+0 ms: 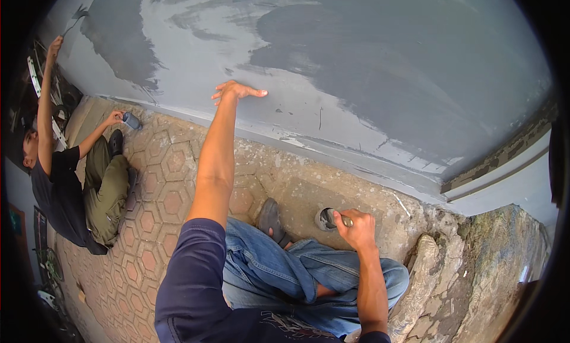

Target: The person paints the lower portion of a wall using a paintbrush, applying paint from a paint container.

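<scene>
My left hand (pixel 234 90) reaches out to the low part of the wall (pixel 356 58), palm toward it and fingers spread, holding nothing. Light grey shows on that wall in patches between areas of darker grey paint. Down by my right knee, my right hand (pixel 357 229) is closed round the short handle of a paintbrush (pixel 347 222). The brush is held at the rim of a small paint can (pixel 324 219) standing on the ground. Its bristles are hidden, so I cannot tell how deep they sit in the can.
To the left a co-worker (pixel 65 189) crouches, one raised hand holding a brush (pixel 76 21) to the wall, the other a grey paint container (pixel 131 121). Hexagonal pavers (pixel 148 230) cover the ground. Rough rocks (pixel 424 272) lie to the right, beside a ledge at the wall's end.
</scene>
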`<state>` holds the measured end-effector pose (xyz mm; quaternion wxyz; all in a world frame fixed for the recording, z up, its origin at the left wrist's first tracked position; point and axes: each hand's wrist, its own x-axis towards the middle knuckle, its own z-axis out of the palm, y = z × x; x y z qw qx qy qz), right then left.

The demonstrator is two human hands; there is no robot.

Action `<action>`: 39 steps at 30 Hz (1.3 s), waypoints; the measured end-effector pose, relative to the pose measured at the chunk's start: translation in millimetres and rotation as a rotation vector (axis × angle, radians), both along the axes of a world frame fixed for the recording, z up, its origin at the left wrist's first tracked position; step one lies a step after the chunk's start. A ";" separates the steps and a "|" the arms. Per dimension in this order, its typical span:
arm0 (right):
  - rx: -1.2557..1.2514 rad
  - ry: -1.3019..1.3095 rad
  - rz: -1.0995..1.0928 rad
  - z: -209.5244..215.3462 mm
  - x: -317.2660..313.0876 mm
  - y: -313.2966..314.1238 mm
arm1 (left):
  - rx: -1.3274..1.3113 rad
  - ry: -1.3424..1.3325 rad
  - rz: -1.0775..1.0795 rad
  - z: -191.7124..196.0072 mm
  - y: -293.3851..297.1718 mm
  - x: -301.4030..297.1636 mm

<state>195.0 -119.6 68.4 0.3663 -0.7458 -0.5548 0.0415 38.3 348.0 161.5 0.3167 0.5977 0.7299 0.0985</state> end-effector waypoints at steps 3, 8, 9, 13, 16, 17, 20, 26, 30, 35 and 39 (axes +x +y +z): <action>0.007 0.001 0.003 -1.4 2.2 0.4 | -0.114 0.049 -0.145 9.6 6.5 -0.2; 0.025 -0.006 0.007 0.5 0.6 1.7 | -0.052 0.141 -0.095 -2.0 10.3 3.6; 0.035 -0.001 0.012 1.6 -0.2 2.7 | -0.048 0.141 -0.088 -5.1 11.6 -1.6; 0.010 -0.015 -0.007 -0.1 1.6 -1.5 | 0.081 0.179 0.038 -15.4 -6.5 2.9; -0.006 -0.005 -0.010 1.0 0.8 -1.7 | 0.147 0.190 0.094 -13.4 -19.5 -2.6; 0.002 0.005 -0.008 -1.2 -0.7 -1.6 | 0.164 0.196 0.099 -13.0 -20.6 -5.9; -0.008 0.015 -0.007 -2.8 -1.5 -1.2 | 0.234 0.244 0.073 -14.6 -24.5 -7.6; -0.047 -0.011 0.002 1.9 -5.4 1.5 | 0.315 0.362 -0.001 -10.3 -24.2 -22.2; 0.017 0.009 -0.005 -2.9 -1.6 -3.7 | 0.310 0.373 -0.088 -9.1 -65.7 -24.7; 0.036 -0.014 -0.008 -2.2 -2.5 -9.1 | 0.718 0.359 -0.411 -5.6 -146.2 -36.3; 0.050 -0.027 -0.005 2.1 -4.0 -16.8 | 0.829 0.284 -0.577 -5.4 -187.5 -48.5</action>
